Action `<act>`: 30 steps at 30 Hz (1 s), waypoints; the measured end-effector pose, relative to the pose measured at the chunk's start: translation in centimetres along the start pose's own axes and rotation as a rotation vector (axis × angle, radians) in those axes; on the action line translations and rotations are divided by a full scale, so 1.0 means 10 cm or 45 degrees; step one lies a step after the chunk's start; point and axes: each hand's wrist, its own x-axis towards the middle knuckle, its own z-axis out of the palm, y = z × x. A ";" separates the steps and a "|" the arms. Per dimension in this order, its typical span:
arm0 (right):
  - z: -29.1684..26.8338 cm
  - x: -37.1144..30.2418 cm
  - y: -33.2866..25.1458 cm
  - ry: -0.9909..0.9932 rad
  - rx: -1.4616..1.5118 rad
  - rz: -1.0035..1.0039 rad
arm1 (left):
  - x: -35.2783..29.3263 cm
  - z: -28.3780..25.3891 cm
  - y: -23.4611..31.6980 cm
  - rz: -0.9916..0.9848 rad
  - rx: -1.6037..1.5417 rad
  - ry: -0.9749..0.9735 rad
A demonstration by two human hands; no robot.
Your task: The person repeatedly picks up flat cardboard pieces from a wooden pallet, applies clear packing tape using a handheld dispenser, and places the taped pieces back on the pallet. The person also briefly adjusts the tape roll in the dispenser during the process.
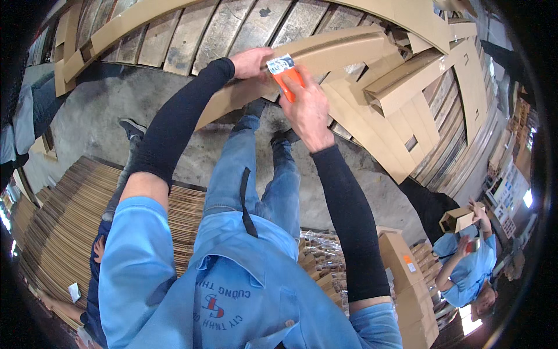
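My right hand (307,110) grips an orange scraper (286,81) with a wide silvery, dark-marked end, held over a long folded cardboard piece (337,51). At the left side of that end, my left hand (251,63) has its fingers closed on the cardboard's edge; its fingertips are partly hidden. The cardboard stretches away to the right, and a lower flap (224,103) slants down toward my legs. Beside my right hand lies a flat die-cut cardboard sheet (363,125) with slots.
A wooden pallet (192,41) spans the far side, with more cardboard pieces (407,78) on its right. Behind me on the left stands a large stack of flat cardboard (87,215). Cardboard boxes (410,279) stand at right. A co-worker (471,256) there holds a small cardboard piece.
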 end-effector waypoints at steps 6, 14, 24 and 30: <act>0.16 0.34 -0.02 -0.027 -0.065 -0.033 | -0.37 0.55 -0.15 -0.066 0.429 0.703; -0.01 0.46 0.00 -0.094 -0.065 -0.101 | -0.36 0.88 -0.02 -0.157 1.015 0.835; -0.15 -0.31 0.41 -0.127 -0.080 -0.073 | -0.24 0.60 -0.08 -0.105 0.791 0.765; -0.08 0.17 0.46 -0.058 -0.053 -0.184 | -0.06 0.27 -0.20 -0.187 0.451 0.638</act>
